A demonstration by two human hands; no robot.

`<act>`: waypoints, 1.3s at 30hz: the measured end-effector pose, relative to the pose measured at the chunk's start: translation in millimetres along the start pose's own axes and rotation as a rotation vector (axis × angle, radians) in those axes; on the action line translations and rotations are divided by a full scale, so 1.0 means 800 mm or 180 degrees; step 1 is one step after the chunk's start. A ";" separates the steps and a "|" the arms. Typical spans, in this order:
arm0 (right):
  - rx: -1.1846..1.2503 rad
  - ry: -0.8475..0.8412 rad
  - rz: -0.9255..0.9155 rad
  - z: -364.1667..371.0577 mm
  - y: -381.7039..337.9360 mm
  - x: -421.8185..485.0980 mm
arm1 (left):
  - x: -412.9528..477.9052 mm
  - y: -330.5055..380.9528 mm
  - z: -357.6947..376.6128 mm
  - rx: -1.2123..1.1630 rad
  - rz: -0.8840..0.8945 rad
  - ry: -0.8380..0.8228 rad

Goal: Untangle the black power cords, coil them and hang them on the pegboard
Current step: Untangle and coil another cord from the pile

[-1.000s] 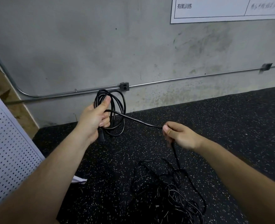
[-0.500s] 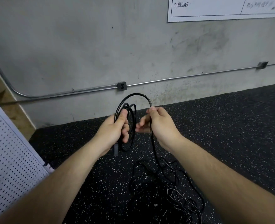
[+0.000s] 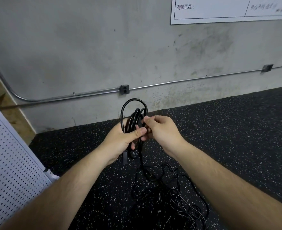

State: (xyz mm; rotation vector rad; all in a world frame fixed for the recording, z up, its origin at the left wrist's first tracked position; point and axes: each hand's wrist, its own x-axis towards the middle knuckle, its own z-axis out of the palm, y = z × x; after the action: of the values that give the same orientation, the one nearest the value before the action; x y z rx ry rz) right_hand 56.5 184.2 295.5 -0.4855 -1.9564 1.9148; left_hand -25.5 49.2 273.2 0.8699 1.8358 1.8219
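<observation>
My left hand (image 3: 123, 138) grips a small coil of black power cord (image 3: 133, 110), with loops standing up above the fist and a plug end (image 3: 125, 159) hanging below it. My right hand (image 3: 160, 130) is pressed close against the left and pinches the same cord at the coil. From both hands the cord drops to a tangled pile of black cords (image 3: 170, 201) on the floor. The white pegboard (image 3: 7, 163) leans at the left edge.
A speckled black rubber floor (image 3: 228, 138) meets a grey concrete wall (image 3: 87, 47) carrying a metal conduit (image 3: 186, 81) and an outlet box (image 3: 124, 89). A white printed sheet (image 3: 228, 9) hangs at the top right. Wooden boards (image 3: 12, 110) stand behind the pegboard.
My right hand has travelled from arm's length at the right up to my left hand, laying another loop onto the coil. The coil has shifted right, toward the middle.
</observation>
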 end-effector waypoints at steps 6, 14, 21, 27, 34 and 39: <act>-0.0013 0.0279 0.0039 0.001 0.006 -0.003 | -0.002 0.007 0.005 -0.0534 0.0032 0.0010; 0.0255 -0.0225 0.0450 -0.004 0.023 0.010 | -0.005 0.019 0.013 -0.1293 0.0141 -0.0481; -0.1026 0.0090 -0.0379 -0.016 0.028 0.012 | -0.004 0.019 0.004 -0.0669 -0.0372 -0.0418; -0.2230 -0.0473 -0.1173 -0.021 0.030 0.011 | 0.000 0.042 -0.023 -0.0874 -0.1109 -0.0707; -0.2212 -0.0524 -0.1226 -0.016 0.031 0.010 | -0.005 0.042 -0.015 -0.0403 -0.1105 -0.0887; -0.1338 -0.0428 -0.0375 -0.030 0.038 0.019 | 0.003 0.055 -0.026 -0.1436 -0.0673 -0.0480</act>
State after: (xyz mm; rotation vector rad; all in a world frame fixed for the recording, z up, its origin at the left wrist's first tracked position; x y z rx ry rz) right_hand 54.0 213.1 265.7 -0.3456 -2.4295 1.4989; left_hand -35.1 33.4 318.1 0.6004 1.2938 1.8690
